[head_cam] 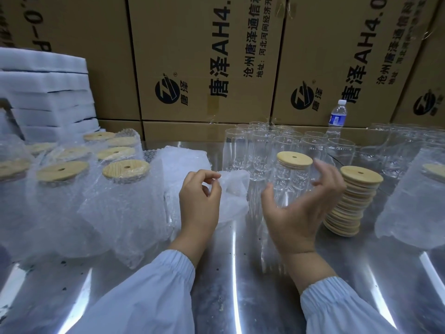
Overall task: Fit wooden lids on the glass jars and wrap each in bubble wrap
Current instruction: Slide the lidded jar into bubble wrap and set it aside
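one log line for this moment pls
left hand: pinches bubble wrap sheet | right hand: open around lidded jar, contact unclear | wrap: not yet on | lid stack: right of lidded jar

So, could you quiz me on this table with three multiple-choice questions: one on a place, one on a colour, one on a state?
1. Where is the lid stack? A) right of the right hand B) on the cartons C) on the foam sheets
2. What colour is the bottle label? A) red B) blue C) green
3. What does the left hand do? A) lies flat B) pinches bubble wrap C) holds a lid
Answers: 1 A, it stands just right of that hand; 2 B, a blue band rings it; 3 B, fingers grip the sheet's edge.
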